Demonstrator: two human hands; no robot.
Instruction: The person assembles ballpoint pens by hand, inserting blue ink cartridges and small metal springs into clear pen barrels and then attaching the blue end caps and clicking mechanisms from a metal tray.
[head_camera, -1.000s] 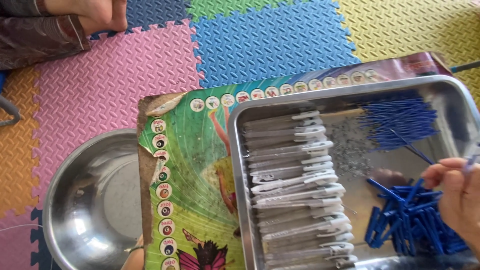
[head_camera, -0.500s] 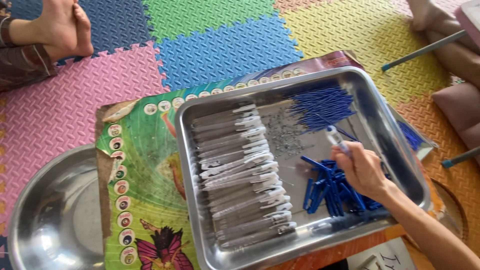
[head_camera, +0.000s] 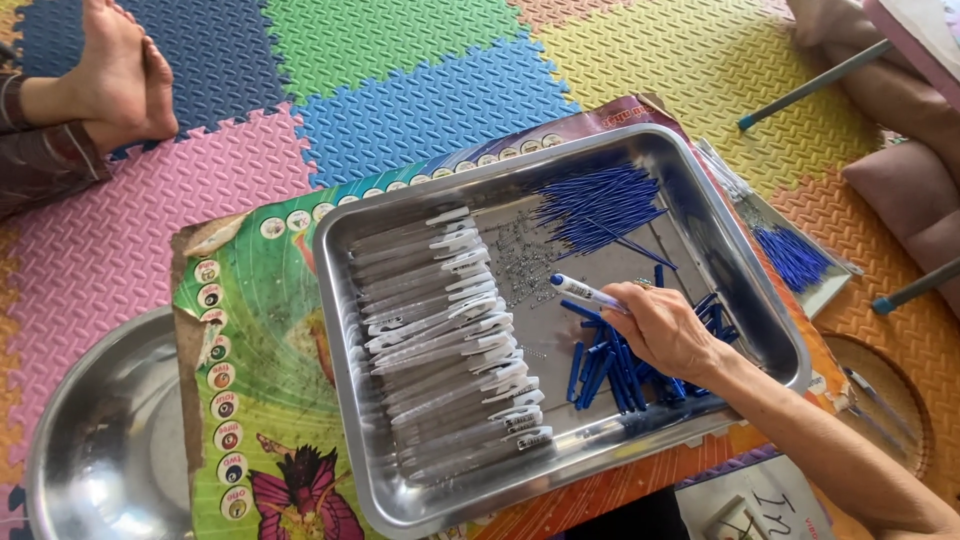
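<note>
My right hand (head_camera: 668, 330) rests inside a steel tray (head_camera: 420, 505) and grips a pen (head_camera: 588, 293) with a clear barrel and a blue tip that points left. Under the hand lies a heap of small blue pen parts (head_camera: 612, 362). A long row of clear pen barrels with white clips (head_camera: 450, 340) fills the tray's left half. A bundle of thin blue refills (head_camera: 600, 208) lies at the tray's far side, with tiny metal springs (head_camera: 520, 270) scattered near it. My left hand is out of view.
The tray sits on a colourful printed board (head_camera: 255, 350) over foam floor mats (head_camera: 420, 90). A round steel bowl (head_camera: 100, 440) stands at the lower left. Another person's bare feet (head_camera: 120, 70) rest at the top left. More blue refills (head_camera: 795, 255) lie right of the tray.
The view has shifted so the tray sits further left. My right hand has moved left across the blue parts and now holds the pen lower, pointing left.
</note>
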